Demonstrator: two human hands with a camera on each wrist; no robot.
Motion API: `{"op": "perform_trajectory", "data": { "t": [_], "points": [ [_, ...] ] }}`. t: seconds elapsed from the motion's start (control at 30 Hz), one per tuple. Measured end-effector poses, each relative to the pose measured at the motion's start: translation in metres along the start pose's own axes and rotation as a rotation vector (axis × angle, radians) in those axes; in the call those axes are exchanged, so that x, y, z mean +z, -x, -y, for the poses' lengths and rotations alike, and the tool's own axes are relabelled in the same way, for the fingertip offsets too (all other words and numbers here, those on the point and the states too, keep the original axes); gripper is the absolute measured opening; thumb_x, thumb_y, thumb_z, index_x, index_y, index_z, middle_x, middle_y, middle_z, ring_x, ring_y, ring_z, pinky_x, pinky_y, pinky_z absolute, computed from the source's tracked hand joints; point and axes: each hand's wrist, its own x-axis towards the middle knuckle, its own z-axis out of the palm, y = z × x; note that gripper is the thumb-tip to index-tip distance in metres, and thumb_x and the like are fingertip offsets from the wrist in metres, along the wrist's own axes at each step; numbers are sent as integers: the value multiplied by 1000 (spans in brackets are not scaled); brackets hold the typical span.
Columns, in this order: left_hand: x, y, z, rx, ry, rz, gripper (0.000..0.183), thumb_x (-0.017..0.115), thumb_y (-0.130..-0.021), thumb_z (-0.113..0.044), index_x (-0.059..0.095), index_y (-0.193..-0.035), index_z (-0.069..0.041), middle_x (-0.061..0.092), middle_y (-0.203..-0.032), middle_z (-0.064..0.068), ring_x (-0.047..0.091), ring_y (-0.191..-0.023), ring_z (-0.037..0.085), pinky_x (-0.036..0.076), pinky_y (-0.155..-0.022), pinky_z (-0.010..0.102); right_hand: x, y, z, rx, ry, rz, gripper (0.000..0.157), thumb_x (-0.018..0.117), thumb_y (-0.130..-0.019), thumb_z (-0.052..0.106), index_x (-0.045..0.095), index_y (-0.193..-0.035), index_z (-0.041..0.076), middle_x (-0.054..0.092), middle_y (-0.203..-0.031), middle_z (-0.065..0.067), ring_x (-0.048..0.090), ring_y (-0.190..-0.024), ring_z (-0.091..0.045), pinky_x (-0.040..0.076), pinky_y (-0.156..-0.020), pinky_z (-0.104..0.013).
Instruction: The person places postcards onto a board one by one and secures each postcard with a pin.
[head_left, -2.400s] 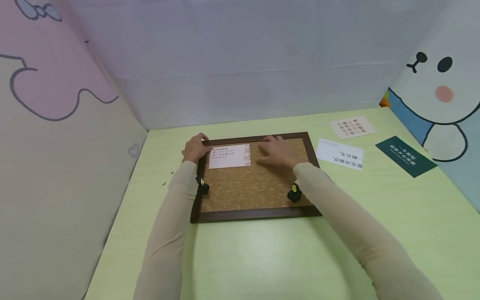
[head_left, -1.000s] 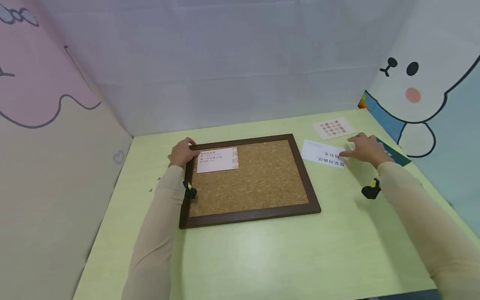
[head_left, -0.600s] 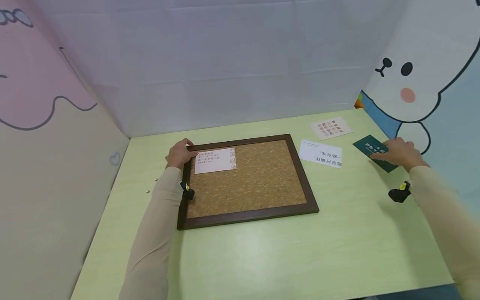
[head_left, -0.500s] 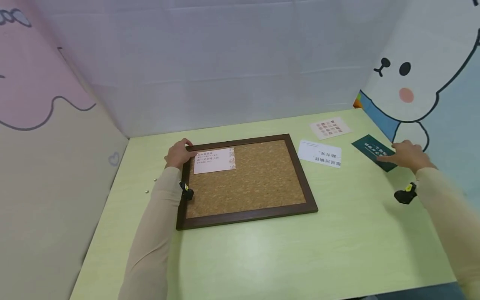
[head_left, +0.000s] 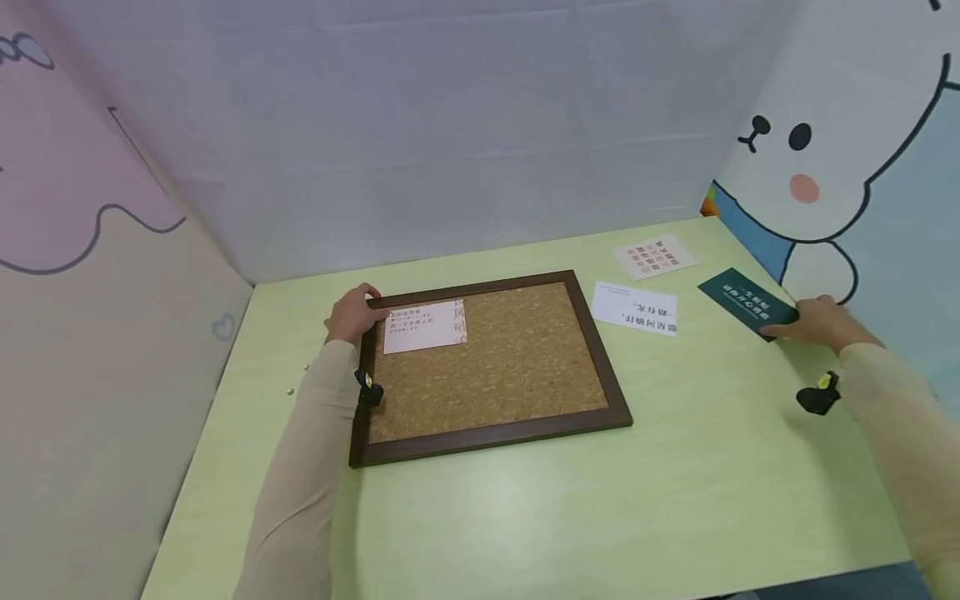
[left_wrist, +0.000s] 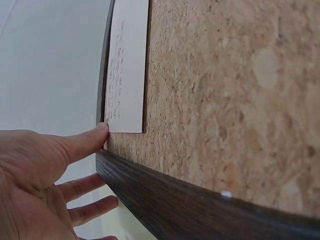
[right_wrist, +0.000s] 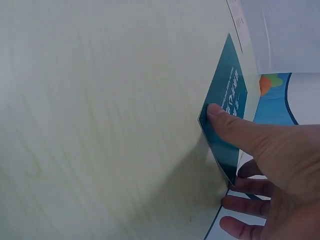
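At the upper left of the brown-framed corkboard (head_left: 495, 371), my left hand (head_left: 351, 315) grips the corner, with its thumb at the corner of a white printed card (head_left: 442, 327) lying on the cork. In the left wrist view, a small shiny bit shows by the thumb (left_wrist: 92, 140), and the other fingers spread outside the dark frame. Off to the right, my right hand (head_left: 821, 323) pinches the near right end of a dark green card (head_left: 738, 298) with white writing. The right wrist view has the thumb (right_wrist: 225, 122) on the card's face and the index fingertip behind its edge.
Between board and green card lies a white card (head_left: 636, 307) with dark characters. Behind it is a pale card (head_left: 654, 257) with reddish print. Two small round beads or pin heads (head_left: 291, 391) lie left of the board. Walls enclose the pale green table (head_left: 487, 517).
My right hand has left the corkboard, travelled right over the white card and taken hold of the green card's end. The left hand stays at the board's corner while the head view shifts.
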Motion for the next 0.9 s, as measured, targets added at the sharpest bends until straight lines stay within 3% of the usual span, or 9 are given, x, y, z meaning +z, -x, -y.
{"op": "perform_trajectory", "data": {
  "t": [0.23,0.43,0.63,0.9],
  "points": [
    [1,0,0,2,-4,-2,44,64,-95,-28,50,-134,-12,55,-132,20,52,-115,41,29,-101,64,0,2,-1,29,-9,-34,97,64,-85,58,35,-114,-30,37,-100,-42,45,-87,-48,42,-79,-63],
    [1,0,-1,4,1,0,44,64,-96,-27,50,-134,-11,54,-133,20,51,-116,41,28,-102,64,0,7,0,52,-90,-118,91,69,-83,54,36,-112,-26,43,-97,-40,47,-83,-46,43,-73,-58],
    [2,1,-1,2,10,-3,44,64,-95,-26,51,-134,-11,55,-131,20,52,-114,40,28,-102,64,-2,11,0,44,-133,-195,77,70,-86,42,42,-116,-23,52,-105,-40,52,-85,-47,44,-70,-56],
    [1,-2,1,-4,1,-11,43,65,-95,-28,51,-133,-12,55,-131,20,52,-115,40,27,-103,65,-10,14,6,22,-137,-329,41,63,-90,14,55,-111,-19,53,-111,-43,51,-92,-59,42,-74,-62]
  ]
}}
